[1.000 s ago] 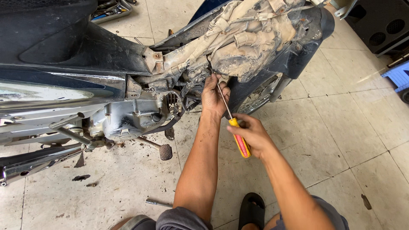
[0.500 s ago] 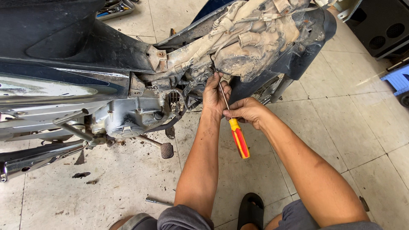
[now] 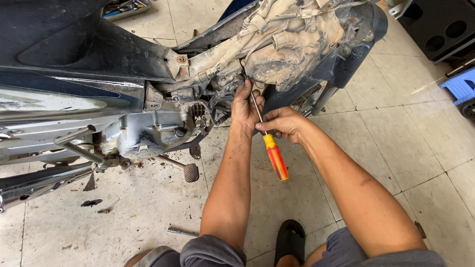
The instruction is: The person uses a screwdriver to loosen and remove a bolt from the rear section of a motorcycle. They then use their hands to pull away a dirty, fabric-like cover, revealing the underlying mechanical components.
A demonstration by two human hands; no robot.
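A motorcycle stands stripped of its side panels, with its dirty engine [image 3: 148,131] and a mud-caked frame section [image 3: 282,44] exposed. My left hand [image 3: 246,106] reaches up into the gap under that frame, fingers curled on parts there. My right hand [image 3: 282,123] pinches the metal shaft of a screwdriver [image 3: 273,153] just above its yellow and red handle. The handle hangs down and to the right; the tip points up toward my left hand's fingers.
A brake pedal [image 3: 190,172] sticks out below the engine, and the exhaust pipe [image 3: 39,183] runs along the lower left. A small metal tool [image 3: 182,231] lies on the tiled floor near my knee. My black sandal [image 3: 289,240] is below. A blue stool [image 3: 460,86] stands at the right.
My right hand slid up from the screwdriver's handle onto its shaft, closer to my left hand. The left hand stayed in the gap under the frame.
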